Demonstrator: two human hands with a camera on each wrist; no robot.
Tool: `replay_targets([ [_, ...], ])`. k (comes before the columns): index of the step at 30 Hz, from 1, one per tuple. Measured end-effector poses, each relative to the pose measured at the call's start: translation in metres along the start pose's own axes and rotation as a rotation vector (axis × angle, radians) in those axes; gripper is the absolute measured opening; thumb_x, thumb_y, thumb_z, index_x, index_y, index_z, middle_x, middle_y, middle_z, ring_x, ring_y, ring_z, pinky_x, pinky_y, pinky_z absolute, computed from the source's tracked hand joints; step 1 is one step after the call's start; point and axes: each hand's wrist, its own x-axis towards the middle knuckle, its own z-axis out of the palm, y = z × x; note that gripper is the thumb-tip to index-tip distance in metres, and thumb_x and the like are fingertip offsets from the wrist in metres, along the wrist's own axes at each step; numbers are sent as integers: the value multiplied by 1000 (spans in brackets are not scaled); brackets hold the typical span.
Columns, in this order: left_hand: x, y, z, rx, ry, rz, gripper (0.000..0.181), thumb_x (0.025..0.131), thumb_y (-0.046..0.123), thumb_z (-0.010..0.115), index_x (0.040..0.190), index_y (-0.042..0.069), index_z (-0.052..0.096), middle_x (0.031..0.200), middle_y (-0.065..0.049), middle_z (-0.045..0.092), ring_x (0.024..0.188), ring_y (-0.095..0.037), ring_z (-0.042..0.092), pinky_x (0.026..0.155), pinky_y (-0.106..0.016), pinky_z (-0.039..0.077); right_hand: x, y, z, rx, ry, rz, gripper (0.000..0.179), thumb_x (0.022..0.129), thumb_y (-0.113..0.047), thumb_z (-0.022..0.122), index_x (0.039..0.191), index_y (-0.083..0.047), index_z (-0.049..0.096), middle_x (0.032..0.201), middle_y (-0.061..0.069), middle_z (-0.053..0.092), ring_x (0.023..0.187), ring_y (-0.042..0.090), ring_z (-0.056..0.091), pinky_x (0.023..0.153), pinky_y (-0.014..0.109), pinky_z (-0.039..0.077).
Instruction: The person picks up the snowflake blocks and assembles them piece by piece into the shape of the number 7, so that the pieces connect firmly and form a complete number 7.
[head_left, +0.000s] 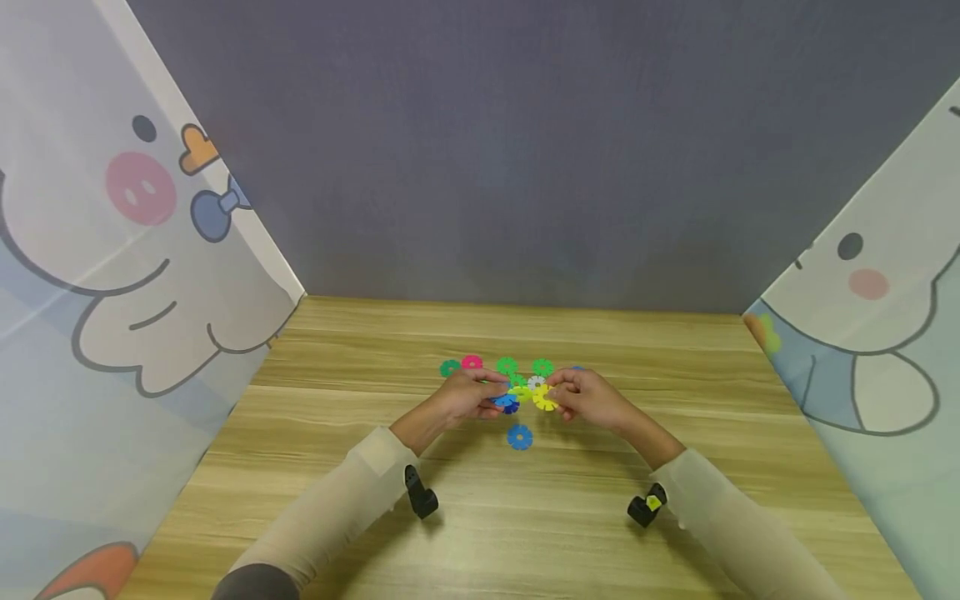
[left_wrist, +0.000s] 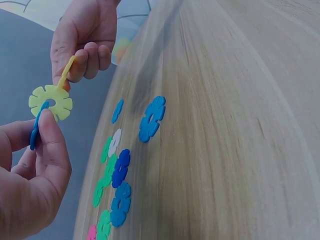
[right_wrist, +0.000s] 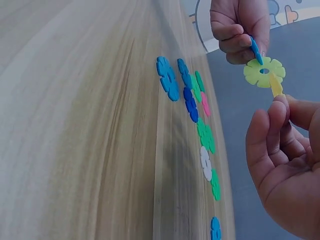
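Between thumb and fingers, my left hand [head_left: 467, 395] pinches a blue snowflake disc [left_wrist: 35, 131]. My right hand [head_left: 594, 400] pinches a yellow snowflake disc [head_left: 545, 398] by its edge. A pale lime snowflake disc [left_wrist: 61, 106] hangs between the hands, above the table. The blue and yellow discs meet it at opposite sides, each standing at an angle to it. How deeply their slots interlock, I cannot tell. Fingertips cover part of the blue and yellow discs.
Several loose discs lie on the wooden table [head_left: 525, 517] below the hands: green [head_left: 507, 366], pink [head_left: 472, 362], white [right_wrist: 205, 163] and dark blue [right_wrist: 190, 105] among them. One blue disc [head_left: 520, 437] lies nearer me. A grey panel [head_left: 480, 150] rises behind, with cartoon-printed walls at both sides.
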Motion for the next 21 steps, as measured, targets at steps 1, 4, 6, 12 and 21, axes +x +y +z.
replay_targets([
  [1, 0, 0, 0, 2, -2, 1, 37, 101, 9, 64, 135, -4, 61, 79, 1, 65, 62, -7, 66, 62, -19, 59, 0, 0, 0, 4, -9, -6, 33, 104, -15, 59, 127, 9, 56, 78, 8, 61, 69, 12, 59, 67, 31, 59],
  [4, 0, 0, 1, 1, -2, 1, 33, 100, 9, 64, 131, -2, 64, 78, 1, 66, 62, -8, 67, 62, -20, 59, 0, -1, 1, 23, -33, -15, 34, 104, -14, 58, 127, 11, 55, 78, 3, 61, 69, 10, 60, 68, 31, 60],
  [6, -1, 1, 2, 0, -4, 1, 31, 100, 9, 64, 130, -1, 65, 78, 1, 66, 62, -8, 67, 62, -20, 59, 0, -2, 2, 36, -44, -14, 33, 104, -13, 58, 127, 11, 54, 77, 1, 62, 69, 10, 62, 69, 32, 61],
  [12, -3, 2, 2, 24, -7, 16, 31, 100, 7, 65, 128, -4, 65, 79, 0, 66, 63, -8, 66, 62, -18, 58, 1, -1, 5, 92, -50, 2, 32, 104, -10, 58, 127, 11, 54, 78, 3, 67, 67, 10, 66, 68, 31, 63],
  [21, -4, 5, 8, 37, 24, 36, 29, 98, 5, 66, 125, -7, 66, 79, -2, 68, 64, -8, 68, 61, -17, 58, 0, 0, 8, 129, -27, -1, 29, 104, -7, 58, 125, 12, 54, 80, 11, 68, 65, 10, 66, 67, 31, 63],
])
